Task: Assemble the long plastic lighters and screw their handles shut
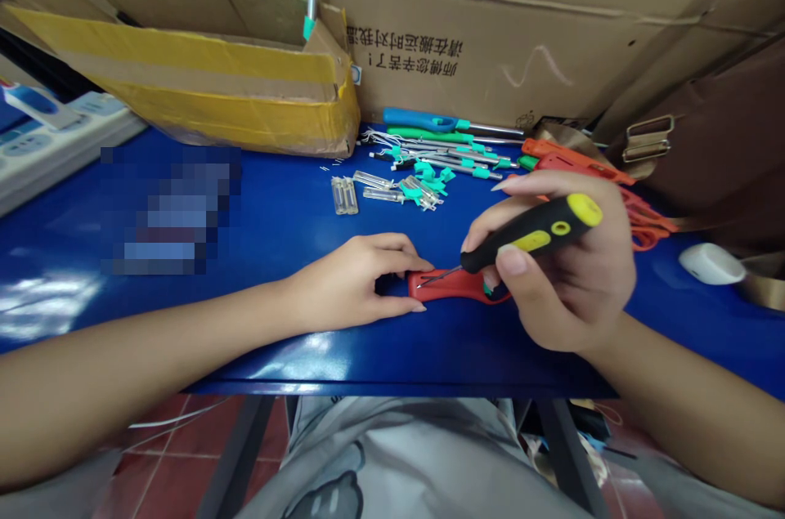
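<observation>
My right hand (592,282) grips a black and yellow screwdriver (533,233), its thin shaft slanting down to the left. The screwdriver tip rests at the left end of a red plastic lighter handle (450,287) lying on the blue table. My left hand (343,282) pinches that same end between thumb and fingers. A bit of green shows on the handle below my right fingers, which hide part of it. Beyond my hands lie clear fuel cartridges (344,196), green clips (423,184) and a pile of metal lighter tubes (454,153).
A blue lighter (420,120) lies at the back by a large cardboard box (491,37). Orange-red handles (650,216) are piled at right, near a white rounded object (711,264). A yellow-taped carton (245,106) and a power strip (61,139) stand at left.
</observation>
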### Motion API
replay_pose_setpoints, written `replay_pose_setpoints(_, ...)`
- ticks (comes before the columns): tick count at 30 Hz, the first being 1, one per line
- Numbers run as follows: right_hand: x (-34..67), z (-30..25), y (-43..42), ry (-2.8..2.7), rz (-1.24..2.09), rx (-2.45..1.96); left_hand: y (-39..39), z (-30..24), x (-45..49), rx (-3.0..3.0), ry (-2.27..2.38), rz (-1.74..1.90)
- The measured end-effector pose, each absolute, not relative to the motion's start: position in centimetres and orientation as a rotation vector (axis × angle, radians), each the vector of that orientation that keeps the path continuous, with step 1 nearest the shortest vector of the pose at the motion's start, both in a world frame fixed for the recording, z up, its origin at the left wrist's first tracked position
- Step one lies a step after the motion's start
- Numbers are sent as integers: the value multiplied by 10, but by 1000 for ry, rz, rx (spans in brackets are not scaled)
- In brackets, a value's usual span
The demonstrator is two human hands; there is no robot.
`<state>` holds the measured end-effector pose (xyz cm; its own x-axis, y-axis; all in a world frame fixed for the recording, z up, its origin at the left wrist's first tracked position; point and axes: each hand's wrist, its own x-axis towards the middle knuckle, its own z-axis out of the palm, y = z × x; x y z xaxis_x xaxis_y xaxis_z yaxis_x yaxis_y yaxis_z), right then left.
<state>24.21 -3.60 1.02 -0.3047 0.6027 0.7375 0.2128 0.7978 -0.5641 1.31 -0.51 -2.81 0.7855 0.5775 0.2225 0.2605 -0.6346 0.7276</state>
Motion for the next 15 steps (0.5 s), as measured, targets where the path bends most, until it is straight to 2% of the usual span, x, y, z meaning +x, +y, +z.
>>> replay_pose_setpoints(4,240,9,-35,-1873,483,-580,-5,-28,14,2273,611,579)
replay_pose_setpoints(10,238,11,-29,-1890,177,-489,-4,-28,14,2267,604,574)
replay_pose_setpoints(15,240,9,-30,-1855,258,-515,-4,-29,14,2276,593,603)
